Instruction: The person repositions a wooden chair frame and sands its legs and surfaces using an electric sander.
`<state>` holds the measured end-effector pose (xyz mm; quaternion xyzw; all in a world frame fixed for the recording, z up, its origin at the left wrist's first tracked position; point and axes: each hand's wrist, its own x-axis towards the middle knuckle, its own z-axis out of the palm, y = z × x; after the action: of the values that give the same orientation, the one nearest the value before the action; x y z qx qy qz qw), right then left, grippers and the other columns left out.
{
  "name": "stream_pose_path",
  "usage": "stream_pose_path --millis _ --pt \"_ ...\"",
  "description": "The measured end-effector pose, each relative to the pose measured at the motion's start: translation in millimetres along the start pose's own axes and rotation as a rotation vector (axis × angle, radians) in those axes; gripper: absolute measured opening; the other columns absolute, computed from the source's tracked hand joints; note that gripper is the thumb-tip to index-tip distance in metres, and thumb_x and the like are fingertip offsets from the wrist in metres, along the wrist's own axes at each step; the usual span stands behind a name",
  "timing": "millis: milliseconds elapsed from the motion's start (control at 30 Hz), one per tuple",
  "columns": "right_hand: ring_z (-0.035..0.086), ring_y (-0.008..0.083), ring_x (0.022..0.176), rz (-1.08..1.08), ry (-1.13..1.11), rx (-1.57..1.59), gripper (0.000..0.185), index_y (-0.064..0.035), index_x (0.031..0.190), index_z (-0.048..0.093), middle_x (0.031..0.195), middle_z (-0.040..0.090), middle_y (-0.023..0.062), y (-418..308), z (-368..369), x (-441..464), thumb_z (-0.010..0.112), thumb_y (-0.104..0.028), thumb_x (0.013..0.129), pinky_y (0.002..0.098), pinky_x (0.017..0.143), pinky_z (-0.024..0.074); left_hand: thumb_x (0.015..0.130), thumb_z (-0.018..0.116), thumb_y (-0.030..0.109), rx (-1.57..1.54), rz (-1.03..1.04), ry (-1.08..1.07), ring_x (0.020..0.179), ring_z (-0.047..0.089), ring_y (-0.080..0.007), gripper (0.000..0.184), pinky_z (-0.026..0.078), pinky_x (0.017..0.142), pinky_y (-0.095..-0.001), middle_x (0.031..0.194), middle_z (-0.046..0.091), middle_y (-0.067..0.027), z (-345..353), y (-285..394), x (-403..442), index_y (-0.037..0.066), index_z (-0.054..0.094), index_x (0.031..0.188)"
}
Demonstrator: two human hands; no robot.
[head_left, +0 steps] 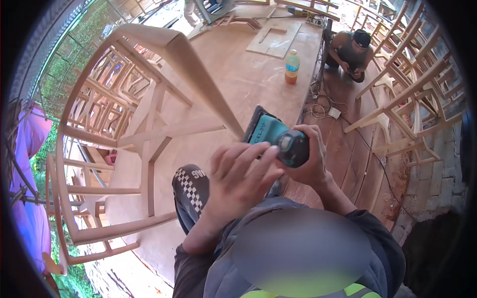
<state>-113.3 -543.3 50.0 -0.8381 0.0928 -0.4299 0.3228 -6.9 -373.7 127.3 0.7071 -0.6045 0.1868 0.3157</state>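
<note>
My right hand [312,161] is wrapped round the dark rounded end of a teal and black electric sander [268,130]. In front of the sander is my left hand [241,181], fingers apart and slightly blurred; its fingertips overlap the tool's near side, and I cannot tell whether they touch it. A bare wooden chair frame [159,130] lies on its side to the left, with slats and crossed rails. One of its long legs [206,82] runs down to the sander's black pad edge, where contact is unclear.
On the wooden worktop [213,54] stand a bottle [292,67] with orange liquid and, farther back, a flat board [274,39]. Cables [320,102] trail along its right edge. A person [352,54] crouches beyond. Stacked chair frames [410,84] line the right side.
</note>
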Motion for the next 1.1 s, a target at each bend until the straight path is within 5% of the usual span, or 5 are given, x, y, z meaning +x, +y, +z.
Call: stream_pose_path --millis 333,567,833,967,1100 --pt "0.062 0.0322 0.082 -0.040 0.119 -0.074 0.074 -0.0027 0.121 0.049 0.099 0.056 0.0162 -18.1 -14.8 2.6 0.089 -0.029 0.064 0.0398 0.068 0.0523 0.071 0.081 0.015 -0.302 -0.010 0.134 0.091 0.061 -0.0285 0.045 0.049 0.080 -0.0407 0.101 0.064 -0.0087 34.7 13.2 16.6 0.004 0.066 0.112" --pt "0.057 0.0287 0.082 -0.046 0.280 -0.085 0.066 -0.0002 0.118 0.048 0.098 0.054 0.0148 -14.7 12.7 11.8 0.084 -0.026 0.069 0.0375 0.071 0.0480 0.081 0.071 0.010 -0.280 0.036 0.031 0.104 0.054 -0.0322 0.044 0.045 0.090 -0.0420 0.113 0.054 -0.0159 27.1 6.6 24.1 -0.004 0.057 0.120" --pt "0.057 0.0283 0.089 -0.091 0.287 -0.122 0.069 0.0006 0.119 0.048 0.100 0.054 0.0147 -23.1 30.2 30.2 0.085 -0.026 0.067 0.0386 0.075 0.0478 0.080 0.071 0.011 -0.289 0.054 -0.048 0.108 0.054 -0.0330 0.052 0.044 0.095 -0.0436 0.116 0.052 -0.0154 7.2 -21.1 29.1 -0.002 0.053 0.127" --pt "0.057 0.0288 0.094 -0.175 0.274 -0.076 0.079 0.0022 0.126 0.047 0.108 0.056 0.0161 -35.9 11.1 61.4 0.087 -0.024 0.064 0.0407 0.084 0.0467 0.080 0.071 0.013 -0.269 0.201 -0.077 0.112 0.054 -0.0311 0.059 0.044 0.099 -0.0433 0.125 0.050 -0.0155 -49.3 -36.6 47.6 0.000 0.051 0.133" --pt "0.058 0.0271 0.107 -0.414 0.123 0.166 0.095 0.0026 0.140 0.041 0.116 0.058 0.0141 -39.1 -44.6 143.8 0.089 -0.018 0.060 0.0413 0.095 0.0475 0.083 0.074 0.029 -0.138 0.400 0.180 0.121 0.053 -0.0329 0.071 0.041 0.103 -0.0435 0.134 0.051 -0.0234 -128.8 -85.0 91.7 -0.008 0.046 0.137"
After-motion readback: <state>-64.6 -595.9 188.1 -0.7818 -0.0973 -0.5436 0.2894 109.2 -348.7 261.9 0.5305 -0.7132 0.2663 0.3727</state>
